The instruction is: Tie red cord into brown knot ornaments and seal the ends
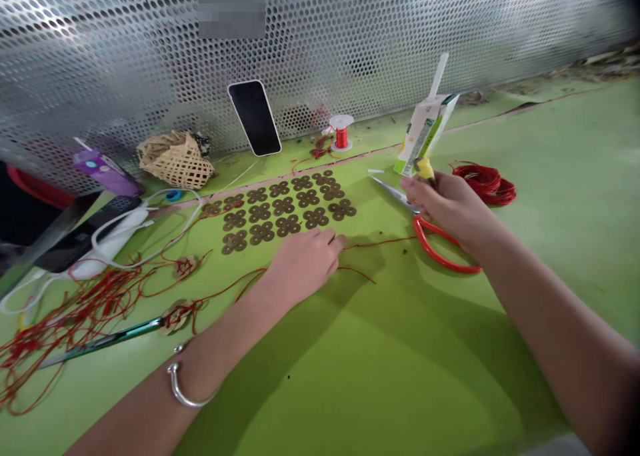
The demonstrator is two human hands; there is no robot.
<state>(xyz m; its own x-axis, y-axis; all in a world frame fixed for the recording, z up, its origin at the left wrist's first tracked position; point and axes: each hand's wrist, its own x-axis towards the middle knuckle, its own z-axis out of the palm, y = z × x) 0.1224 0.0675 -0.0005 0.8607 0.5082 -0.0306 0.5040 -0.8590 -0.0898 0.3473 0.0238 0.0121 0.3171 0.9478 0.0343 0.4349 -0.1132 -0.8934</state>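
My left hand is closed, fingertips pinched around a thin red cord just in front of the coin rows. My right hand is wrapped around a small yellow lighter, whose lower part the fingers hide. Under and beside that hand lie scissors with red handles, their blades pointing to the back left. Brown coin-like discs are grouped in clover shapes, in rows behind my left hand. A coil of red cord rests to the right of my right hand.
A drink carton, a red thread spool, a phone and a woven basket stand along the perforated metal panel. Tangled red cords, a green craft knife and a white cable lie at left.
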